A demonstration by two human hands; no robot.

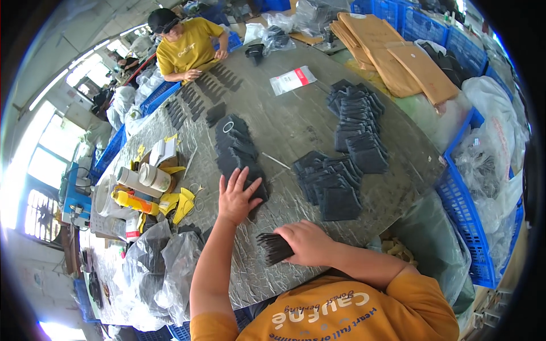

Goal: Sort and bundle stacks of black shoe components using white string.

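My left hand (236,199) lies with fingers spread on the near end of a row of overlapping dark fabric pieces (234,149). A thin whitish ring (228,127) rests on the far part of that row. Near the table's front edge, my right hand (307,243) grips a stack of dark fabric pieces (272,249), their edges fanned toward the left. Beyond this hand lie overlapping dark square pieces (340,203), with another long row of dark pieces (358,122) farther back. A thin white stick (276,161) lies between the rows.
Across the table (398,165), a person in a yellow shirt (187,48) handles small dark pieces (210,86). At left are a yellow bottle (134,202), white rolls (154,177) and plastic bags (149,256). A white-and-red packet (293,80), brown cardboard (378,51) and a blue crate (472,238) are also around.
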